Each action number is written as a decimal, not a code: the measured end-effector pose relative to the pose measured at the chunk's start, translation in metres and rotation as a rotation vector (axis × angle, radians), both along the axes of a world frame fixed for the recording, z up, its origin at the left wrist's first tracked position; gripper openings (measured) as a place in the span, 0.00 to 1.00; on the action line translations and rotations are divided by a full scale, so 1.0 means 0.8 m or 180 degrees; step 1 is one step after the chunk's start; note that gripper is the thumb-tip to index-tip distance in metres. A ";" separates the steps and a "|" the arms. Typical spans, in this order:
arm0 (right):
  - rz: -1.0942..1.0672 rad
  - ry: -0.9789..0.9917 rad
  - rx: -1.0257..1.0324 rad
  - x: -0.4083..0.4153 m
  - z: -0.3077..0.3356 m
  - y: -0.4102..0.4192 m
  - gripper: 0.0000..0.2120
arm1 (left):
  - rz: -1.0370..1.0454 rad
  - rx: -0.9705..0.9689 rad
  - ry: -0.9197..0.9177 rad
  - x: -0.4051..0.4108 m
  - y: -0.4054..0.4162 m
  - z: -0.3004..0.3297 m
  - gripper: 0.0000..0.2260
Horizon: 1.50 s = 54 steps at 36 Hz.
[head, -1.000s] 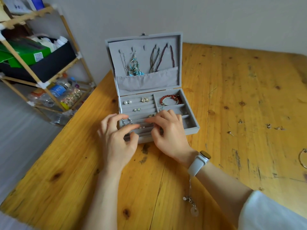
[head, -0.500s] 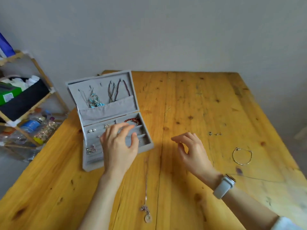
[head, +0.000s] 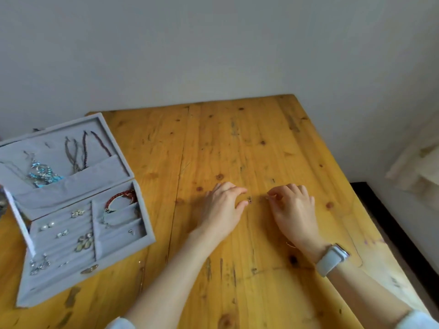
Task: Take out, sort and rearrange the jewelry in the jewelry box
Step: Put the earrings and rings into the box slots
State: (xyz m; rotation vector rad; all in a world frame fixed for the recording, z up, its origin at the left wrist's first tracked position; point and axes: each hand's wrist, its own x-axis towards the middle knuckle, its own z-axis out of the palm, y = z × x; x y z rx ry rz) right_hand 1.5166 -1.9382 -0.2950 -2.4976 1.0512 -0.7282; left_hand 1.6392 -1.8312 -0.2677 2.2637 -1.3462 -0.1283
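The grey jewelry box (head: 123, 243) stands open at the table's left. Its tray holds a red bead bracelet (head: 121, 196), pearl studs (head: 46, 226) and several earrings. Necklaces and a turquoise piece (head: 42, 174) hang in the lid (head: 54, 193). Both hands are over the middle of the table, away from the box. A tiny earring (head: 249, 199) lies on the wood between them. My left hand (head: 223, 210) has its thumb and forefinger spread just left of that earring, not touching it. My right hand (head: 293, 210) pinches another small earring at its fingertips.
The wooden table (head: 237, 269) ends at a wall behind and drops off on the right. A thin chain (head: 141, 274) lies on the wood near the box's front corner. A sliver of a bracelet (head: 290, 244) shows beside my right wrist, which wears a white watch (head: 332, 258).
Both hands left the box tray and moved right to the small earrings on the table. The view swung right, so the box now sits at the far left.
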 end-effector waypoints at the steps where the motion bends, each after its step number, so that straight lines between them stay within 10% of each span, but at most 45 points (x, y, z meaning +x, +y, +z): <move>1: -0.0030 -0.0049 0.0007 -0.001 -0.003 -0.003 0.04 | -0.0065 0.0020 0.0013 -0.001 -0.008 -0.001 0.15; 14: 0.0035 -0.0327 0.0206 -0.005 0.003 -0.006 0.07 | 0.0091 -0.0595 0.0543 0.010 -0.020 -0.009 0.07; 23: 0.0766 -0.0839 0.0719 0.007 0.019 0.036 0.05 | 0.1064 -0.1837 0.3463 -0.007 0.034 0.019 0.06; 32: 0.1460 -0.1619 0.1350 0.018 0.039 0.140 0.06 | 0.1300 -0.2254 0.3946 -0.034 0.123 0.022 0.05; 54: 0.1568 -0.0100 0.0187 -0.048 -0.013 0.231 0.06 | 0.1454 -0.1474 0.1028 -0.050 0.294 -0.041 0.13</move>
